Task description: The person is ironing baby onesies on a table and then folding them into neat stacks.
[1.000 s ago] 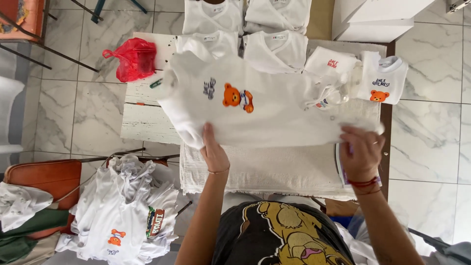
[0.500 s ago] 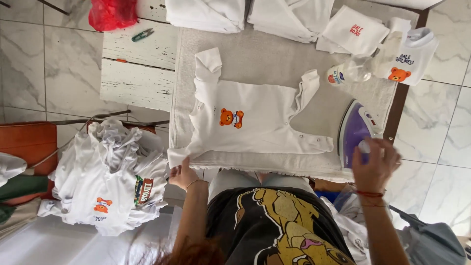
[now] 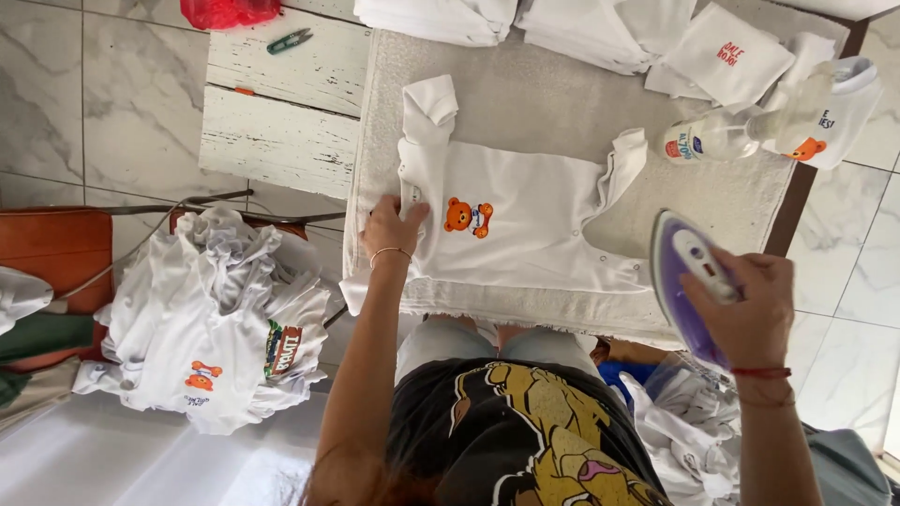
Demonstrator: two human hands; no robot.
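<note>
Looking down from the head view: left hand (image 3: 394,228) flat, open-palmed, pinning a white romper (image 3: 525,220) spread on the towel-covered desk (image 3: 553,103); right hand (image 3: 745,305) clenched round a purple iron (image 3: 682,281), lifted at the desk's near right edge. Risks, likely: scorching pinning fingers if swept too close; smearing the bear print (image 3: 467,215) under heat; knocking over the spray bottle (image 3: 717,141). Folded whites (image 3: 581,23) beyond, heaped clothes (image 3: 211,319) left, marble floor (image 3: 94,103) around.

1 iron (image 3: 689,281), 1 spray bottle (image 3: 722,139), 1 spread garment (image 3: 525,220), 1 red bag (image 3: 228,11).
</note>
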